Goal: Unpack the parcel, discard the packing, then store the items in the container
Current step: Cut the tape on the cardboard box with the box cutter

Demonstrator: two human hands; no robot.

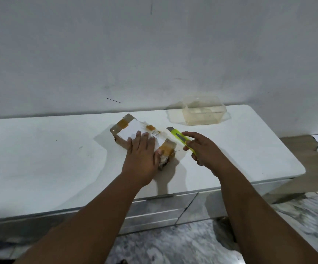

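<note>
1. Head view, grips first: right hand (pixel 202 149) is closed around a yellow-green utility knife (pixel 181 139), fingers wrapped on the rear of the handle, grey tip pointing up and away toward the parcel's far right edge. Whether any blade is extended I cannot tell; the tip is too small.
2. Left hand (pixel 143 157) lies flat and spread on top of the parcel (pixel 133 131), palm pressing down, nothing clasped. Thumb sits against the near right corner.
3. Parcel: small flat box, white paper on top, brown cardboard at the edges, patches of amber tape (pixel 124 123) at the corners. It rests near the middle of the white table (pixel 40 159), just left of the knife.
4. Handling, judged: looks light and thin-walled, likely to skid on the smooth top unless pinned, so the flat palm is sensible. Near corner appears crumpled, so the walls probably give under pressure. Best held by the top face, fingers away from the taped seams where the cut would run.
5. Clear plastic container (pixel 204 113) stands behind, well apart from the parcel, open-topped; contents unclear through the glare.
6. Hidden: parcel contents, its underside, the near seam under the left hand. Papers at the right frame edge are cut off.
</note>
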